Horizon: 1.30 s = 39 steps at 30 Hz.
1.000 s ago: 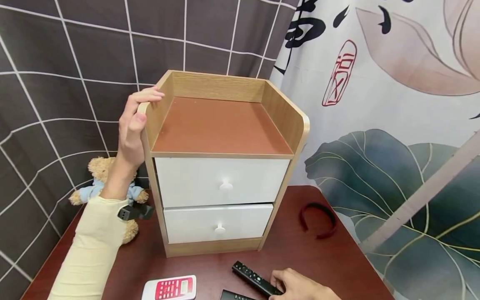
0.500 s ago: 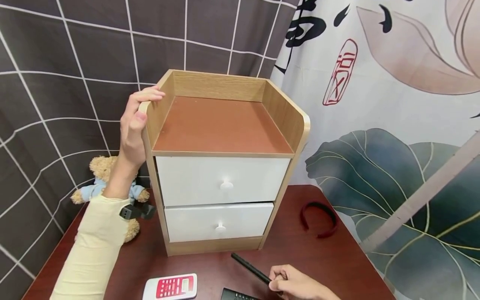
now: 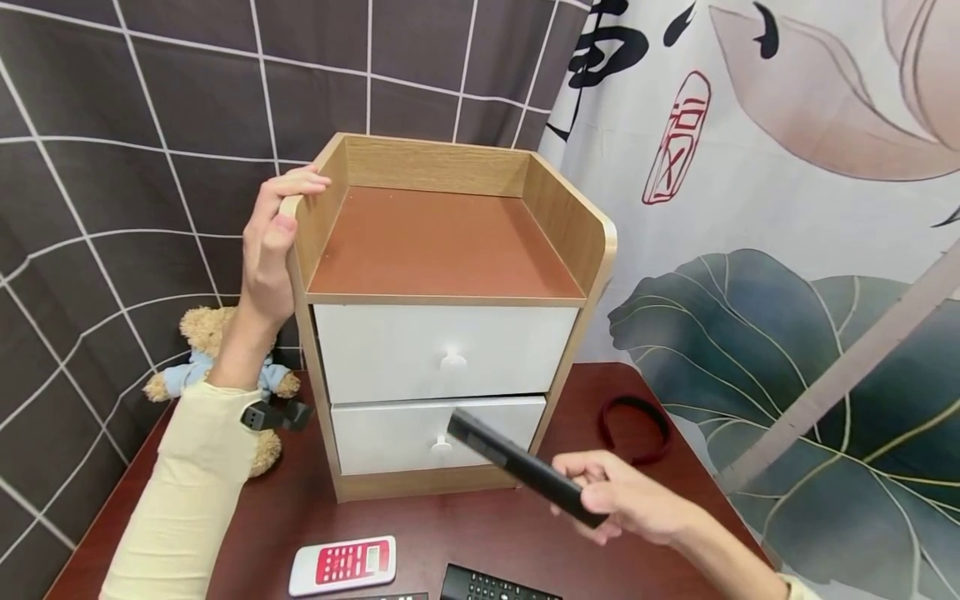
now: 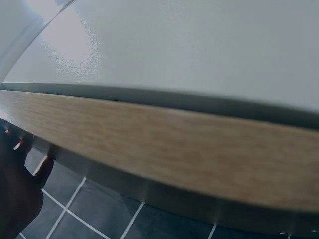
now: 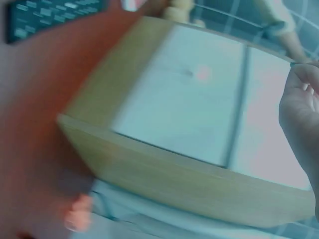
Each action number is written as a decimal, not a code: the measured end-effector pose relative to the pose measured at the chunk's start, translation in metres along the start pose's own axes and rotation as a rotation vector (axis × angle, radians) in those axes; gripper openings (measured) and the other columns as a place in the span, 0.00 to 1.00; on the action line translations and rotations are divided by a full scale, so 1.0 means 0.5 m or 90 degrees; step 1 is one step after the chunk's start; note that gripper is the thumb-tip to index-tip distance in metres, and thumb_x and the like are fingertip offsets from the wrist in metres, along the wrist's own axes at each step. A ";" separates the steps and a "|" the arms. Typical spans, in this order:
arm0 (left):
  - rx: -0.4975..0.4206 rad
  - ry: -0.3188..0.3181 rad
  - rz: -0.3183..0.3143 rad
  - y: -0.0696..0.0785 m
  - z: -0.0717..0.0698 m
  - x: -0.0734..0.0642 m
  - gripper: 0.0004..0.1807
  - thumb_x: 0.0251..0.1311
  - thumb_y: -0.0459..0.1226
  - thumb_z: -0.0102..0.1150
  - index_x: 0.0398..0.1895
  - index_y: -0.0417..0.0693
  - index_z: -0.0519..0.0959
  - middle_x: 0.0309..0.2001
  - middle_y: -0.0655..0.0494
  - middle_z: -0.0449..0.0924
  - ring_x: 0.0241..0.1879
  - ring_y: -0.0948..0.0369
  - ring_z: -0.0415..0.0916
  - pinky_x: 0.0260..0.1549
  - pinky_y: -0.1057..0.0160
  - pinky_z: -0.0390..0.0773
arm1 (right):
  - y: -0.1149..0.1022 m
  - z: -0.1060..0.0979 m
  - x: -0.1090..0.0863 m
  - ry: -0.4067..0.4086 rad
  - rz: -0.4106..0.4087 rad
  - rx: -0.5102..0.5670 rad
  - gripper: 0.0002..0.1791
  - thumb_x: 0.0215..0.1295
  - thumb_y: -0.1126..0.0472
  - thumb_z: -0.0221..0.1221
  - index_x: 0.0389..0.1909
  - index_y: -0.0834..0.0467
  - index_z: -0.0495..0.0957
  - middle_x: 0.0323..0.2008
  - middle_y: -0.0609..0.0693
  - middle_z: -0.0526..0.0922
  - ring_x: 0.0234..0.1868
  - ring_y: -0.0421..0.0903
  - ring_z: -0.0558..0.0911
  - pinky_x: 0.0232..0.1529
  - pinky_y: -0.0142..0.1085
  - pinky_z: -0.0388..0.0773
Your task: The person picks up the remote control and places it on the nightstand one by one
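Note:
My left hand (image 3: pixel 270 250) grips the top of the left side panel of a small wooden cabinet (image 3: pixel 442 242), its fingers over the edge and thumb at the front. The cabinet has two white drawers; the lower one (image 3: pixel 375 442) sits slightly uneven under the upper one (image 3: pixel 390 358). In the left wrist view the panel's wood edge (image 4: pixel 149 144) fills the middle. Raised before the lower drawer, a black remote control (image 3: pixel 517 462) is held at its near end by my right hand (image 3: pixel 630 496). The right wrist view is blurred; the hand (image 5: pixel 301 109) shows there without the remote.
On the dark red table (image 3: pixel 480 525) lie a white and pink calculator (image 3: pixel 345 565) and another black remote (image 3: pixel 495 587). A strip of a dark object (image 3: pixel 390 597) shows at the bottom edge. A dark red headband (image 3: pixel 665 429) lies at right. A teddy bear (image 3: pixel 201 329) sits behind my left arm.
My right hand has picked the remote up off the table and lifted it up and forward, in front of the lower drawer. The left hand keeps its hold on the cabinet.

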<state>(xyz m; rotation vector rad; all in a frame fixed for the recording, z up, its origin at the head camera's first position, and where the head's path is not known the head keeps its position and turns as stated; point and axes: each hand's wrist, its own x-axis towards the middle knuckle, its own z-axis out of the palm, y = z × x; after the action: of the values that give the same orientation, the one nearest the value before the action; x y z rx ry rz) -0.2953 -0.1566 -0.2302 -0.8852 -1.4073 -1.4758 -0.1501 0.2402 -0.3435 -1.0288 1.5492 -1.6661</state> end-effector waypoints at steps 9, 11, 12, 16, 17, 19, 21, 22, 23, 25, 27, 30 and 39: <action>0.015 -0.011 -0.004 0.003 -0.005 0.000 0.25 0.60 0.44 0.38 0.48 0.40 0.80 0.55 0.53 0.80 0.66 0.53 0.68 0.69 0.57 0.61 | -0.204 -0.003 0.052 0.217 -0.038 -0.237 0.10 0.73 0.60 0.46 0.41 0.59 0.75 0.15 0.54 0.65 0.13 0.49 0.59 0.11 0.36 0.56; 0.017 -0.014 -0.004 0.003 -0.002 0.001 0.25 0.60 0.44 0.37 0.48 0.38 0.80 0.55 0.52 0.79 0.66 0.53 0.68 0.69 0.57 0.61 | -0.250 0.007 0.070 0.338 -0.002 -0.393 0.07 0.72 0.59 0.51 0.38 0.57 0.75 0.16 0.52 0.68 0.14 0.47 0.62 0.14 0.37 0.58; 0.017 -0.013 -0.004 0.003 -0.002 0.001 0.26 0.60 0.43 0.37 0.48 0.38 0.79 0.55 0.52 0.79 0.66 0.53 0.68 0.69 0.57 0.61 | -0.271 0.012 0.082 0.396 0.021 -0.480 0.07 0.71 0.57 0.54 0.36 0.57 0.74 0.16 0.50 0.70 0.15 0.46 0.64 0.16 0.38 0.60; 0.023 -0.010 -0.001 0.005 -0.003 0.001 0.26 0.60 0.43 0.37 0.48 0.35 0.79 0.55 0.51 0.80 0.66 0.53 0.68 0.68 0.58 0.62 | -0.326 0.023 0.145 0.571 0.089 -0.834 0.17 0.63 0.45 0.61 0.34 0.54 0.73 0.17 0.48 0.72 0.20 0.45 0.69 0.22 0.39 0.62; 0.025 -0.011 -0.002 0.004 -0.004 0.000 0.26 0.60 0.43 0.37 0.48 0.35 0.79 0.55 0.51 0.80 0.66 0.53 0.68 0.68 0.58 0.62 | -0.332 0.023 0.161 0.600 0.099 -0.900 0.19 0.62 0.43 0.60 0.33 0.54 0.72 0.17 0.48 0.72 0.20 0.46 0.70 0.22 0.39 0.62; 0.028 -0.012 -0.004 0.005 -0.005 0.000 0.26 0.60 0.43 0.37 0.48 0.36 0.79 0.55 0.52 0.80 0.66 0.53 0.68 0.68 0.58 0.62 | -0.341 0.020 0.195 0.637 0.120 -1.005 0.21 0.61 0.41 0.57 0.32 0.56 0.69 0.18 0.51 0.73 0.21 0.51 0.72 0.22 0.42 0.65; 0.030 -0.013 -0.007 0.005 -0.006 0.000 0.26 0.60 0.44 0.37 0.49 0.37 0.79 0.56 0.52 0.79 0.66 0.54 0.68 0.67 0.59 0.62 | -0.345 0.015 0.227 0.654 0.155 -1.057 0.21 0.59 0.41 0.56 0.30 0.57 0.68 0.20 0.54 0.74 0.23 0.55 0.74 0.22 0.45 0.68; 0.029 -0.012 -0.008 0.005 -0.005 0.000 0.26 0.60 0.44 0.37 0.49 0.37 0.79 0.56 0.52 0.79 0.66 0.54 0.68 0.67 0.59 0.62 | -0.347 0.011 0.241 0.656 0.176 -1.071 0.22 0.58 0.41 0.55 0.30 0.58 0.68 0.21 0.55 0.75 0.24 0.57 0.75 0.23 0.47 0.70; 0.029 -0.012 -0.009 0.005 -0.005 -0.001 0.26 0.60 0.44 0.37 0.49 0.37 0.79 0.56 0.53 0.79 0.66 0.54 0.68 0.67 0.59 0.62 | -0.348 0.007 0.253 0.657 0.199 -1.080 0.22 0.58 0.42 0.55 0.30 0.58 0.69 0.23 0.56 0.76 0.26 0.58 0.76 0.25 0.49 0.72; 0.025 -0.010 -0.009 0.004 -0.004 -0.001 0.26 0.60 0.43 0.37 0.48 0.37 0.79 0.56 0.53 0.79 0.66 0.54 0.68 0.67 0.59 0.62 | -0.347 -0.001 0.275 0.658 0.248 -1.081 0.22 0.58 0.42 0.54 0.31 0.60 0.71 0.27 0.58 0.78 0.30 0.59 0.78 0.29 0.52 0.76; 0.022 -0.010 -0.008 0.003 -0.004 -0.002 0.26 0.60 0.43 0.37 0.48 0.36 0.79 0.56 0.52 0.79 0.66 0.54 0.68 0.68 0.59 0.62 | -0.341 -0.011 0.290 0.649 0.290 -1.079 0.22 0.58 0.43 0.55 0.30 0.61 0.74 0.30 0.60 0.80 0.33 0.60 0.79 0.32 0.54 0.78; 0.021 -0.011 -0.005 0.001 -0.002 -0.002 0.26 0.60 0.42 0.37 0.48 0.34 0.79 0.55 0.54 0.80 0.66 0.53 0.68 0.68 0.59 0.61 | -0.331 -0.023 0.301 0.623 0.355 -1.073 0.24 0.60 0.43 0.54 0.29 0.62 0.77 0.34 0.62 0.82 0.35 0.61 0.82 0.34 0.54 0.81; 0.011 0.001 0.002 0.002 0.000 0.002 0.26 0.59 0.43 0.37 0.47 0.34 0.79 0.53 0.57 0.80 0.64 0.53 0.69 0.67 0.59 0.63 | -0.320 -0.018 0.292 0.607 0.398 -1.062 0.33 0.66 0.34 0.51 0.39 0.64 0.78 0.34 0.61 0.80 0.34 0.57 0.80 0.30 0.50 0.79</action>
<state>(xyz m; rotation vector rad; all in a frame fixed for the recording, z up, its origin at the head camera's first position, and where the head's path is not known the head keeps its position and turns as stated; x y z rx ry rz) -0.2947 -0.1568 -0.2291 -0.8751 -1.4154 -1.4598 -0.2207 0.1359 -0.1669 -0.0788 3.4904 0.0077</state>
